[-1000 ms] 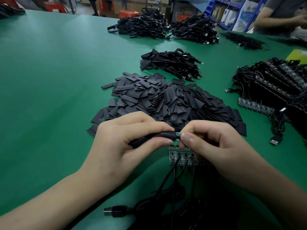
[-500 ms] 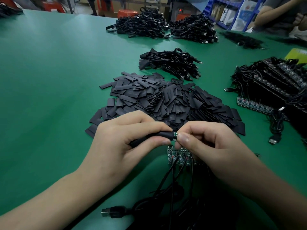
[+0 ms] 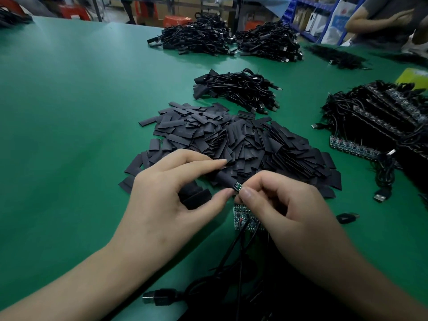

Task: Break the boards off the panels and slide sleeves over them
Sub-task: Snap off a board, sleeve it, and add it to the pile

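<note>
My left hand point(image 3: 171, 200) pinches a black sleeve point(image 3: 225, 179) between thumb and forefinger, a little above the table. A small green board point(image 3: 237, 187) sticks out of the sleeve's near end. My right hand point(image 3: 284, 209) pinches that board's tip with thumb and forefinger. Under both hands lies a green panel point(image 3: 242, 217) of boards with black cables running off toward me. A big heap of flat black sleeves point(image 3: 231, 140) lies just beyond my hands.
More panels with cables point(image 3: 379, 126) are stacked at the right. Bundles of black cables point(image 3: 240, 89) lie beyond the sleeves, larger ones point(image 3: 196, 38) at the far edge. A USB plug point(image 3: 157, 297) lies near me. Another person's arm point(image 3: 375, 17) shows at top right.
My left forefinger has straightened and lifted off the sleeve's middle, and the sleeve now tilts up and away. More of the green board shows at the sleeve's end.
</note>
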The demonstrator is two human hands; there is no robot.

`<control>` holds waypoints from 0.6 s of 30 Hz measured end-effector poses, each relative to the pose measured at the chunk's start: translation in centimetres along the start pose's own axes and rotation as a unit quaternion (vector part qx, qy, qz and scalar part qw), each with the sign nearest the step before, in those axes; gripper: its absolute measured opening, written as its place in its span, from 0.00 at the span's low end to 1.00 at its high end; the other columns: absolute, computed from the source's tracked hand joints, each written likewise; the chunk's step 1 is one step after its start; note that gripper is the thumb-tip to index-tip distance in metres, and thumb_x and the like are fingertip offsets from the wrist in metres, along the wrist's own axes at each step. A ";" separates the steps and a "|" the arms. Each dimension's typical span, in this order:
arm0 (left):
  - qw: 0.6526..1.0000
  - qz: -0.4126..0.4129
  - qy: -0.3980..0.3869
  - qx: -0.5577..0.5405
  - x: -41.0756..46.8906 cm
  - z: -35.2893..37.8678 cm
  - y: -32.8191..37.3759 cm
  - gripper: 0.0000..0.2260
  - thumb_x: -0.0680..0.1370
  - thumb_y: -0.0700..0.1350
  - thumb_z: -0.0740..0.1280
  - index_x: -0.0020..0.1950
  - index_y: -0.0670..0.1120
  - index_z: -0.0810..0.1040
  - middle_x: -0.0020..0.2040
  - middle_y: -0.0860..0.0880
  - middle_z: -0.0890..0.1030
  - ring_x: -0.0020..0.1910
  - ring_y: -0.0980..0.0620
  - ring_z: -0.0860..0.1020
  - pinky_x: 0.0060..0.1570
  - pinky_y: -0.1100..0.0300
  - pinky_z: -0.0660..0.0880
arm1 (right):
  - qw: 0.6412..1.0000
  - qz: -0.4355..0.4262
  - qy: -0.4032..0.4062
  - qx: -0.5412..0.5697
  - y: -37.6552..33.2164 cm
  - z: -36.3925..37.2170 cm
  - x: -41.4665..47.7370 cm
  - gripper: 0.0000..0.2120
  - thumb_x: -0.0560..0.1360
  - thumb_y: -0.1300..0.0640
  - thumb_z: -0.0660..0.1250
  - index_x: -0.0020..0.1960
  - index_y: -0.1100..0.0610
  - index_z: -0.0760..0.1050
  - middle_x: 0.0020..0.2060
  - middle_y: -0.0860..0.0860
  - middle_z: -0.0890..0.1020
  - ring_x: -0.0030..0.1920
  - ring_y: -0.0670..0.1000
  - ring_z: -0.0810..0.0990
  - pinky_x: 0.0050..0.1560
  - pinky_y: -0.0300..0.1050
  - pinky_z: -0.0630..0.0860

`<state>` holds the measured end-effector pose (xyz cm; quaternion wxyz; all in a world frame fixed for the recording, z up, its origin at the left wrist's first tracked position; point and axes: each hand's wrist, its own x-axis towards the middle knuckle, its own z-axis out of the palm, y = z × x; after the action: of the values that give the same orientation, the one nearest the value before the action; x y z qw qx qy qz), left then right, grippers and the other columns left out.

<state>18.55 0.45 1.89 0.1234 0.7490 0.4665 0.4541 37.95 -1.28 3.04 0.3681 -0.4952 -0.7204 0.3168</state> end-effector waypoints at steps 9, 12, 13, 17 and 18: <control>0.999 -0.038 -0.023 -0.014 -0.2 0.2 0.7 0.14 0.70 0.51 0.68 0.54 0.53 0.83 0.52 0.58 0.80 0.54 0.59 0.79 0.56 0.69 0.72 | 0.983 -0.091 0.017 -0.158 -0.1 0.4 -0.2 0.06 0.80 0.49 0.64 0.45 0.47 0.76 0.32 0.38 0.73 0.36 0.41 0.74 0.36 0.34 0.66; 0.998 -0.048 -0.026 -0.019 -0.2 0.3 0.9 0.14 0.69 0.52 0.67 0.53 0.53 0.83 0.50 0.58 0.80 0.53 0.58 0.79 0.54 0.67 0.73 | 0.979 -0.107 0.025 -0.171 -0.1 0.5 -0.3 0.06 0.80 0.49 0.65 0.46 0.48 0.77 0.33 0.37 0.72 0.36 0.40 0.73 0.36 0.36 0.66; 0.998 -0.049 -0.023 -0.022 -0.2 0.3 1.0 0.13 0.69 0.51 0.67 0.53 0.53 0.83 0.50 0.58 0.80 0.53 0.58 0.79 0.53 0.67 0.74 | 0.978 -0.110 0.028 -0.175 -0.1 0.6 -0.3 0.07 0.80 0.48 0.64 0.46 0.48 0.76 0.33 0.37 0.72 0.36 0.40 0.73 0.36 0.37 0.66; 0.999 -0.042 0.018 -0.016 -0.1 0.1 0.7 0.11 0.70 0.42 0.70 0.50 0.52 0.85 0.48 0.57 0.81 0.51 0.57 0.81 0.53 0.66 0.74 | 0.980 -0.090 0.030 -0.173 -0.1 0.6 -0.3 0.08 0.80 0.48 0.65 0.43 0.48 0.76 0.30 0.41 0.72 0.33 0.42 0.73 0.34 0.36 0.66; 0.999 -0.036 0.018 -0.012 -0.1 0.0 0.5 0.11 0.71 0.42 0.71 0.51 0.52 0.85 0.48 0.57 0.81 0.51 0.57 0.81 0.53 0.67 0.74 | 0.986 -0.074 0.029 -0.148 0.0 0.4 -0.2 0.08 0.80 0.49 0.66 0.42 0.49 0.77 0.29 0.44 0.73 0.31 0.43 0.72 0.32 0.35 0.65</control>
<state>18.88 0.12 2.16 0.1407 0.7219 0.4898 0.4682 37.62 -1.57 2.77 0.3339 -0.4985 -0.7831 0.1640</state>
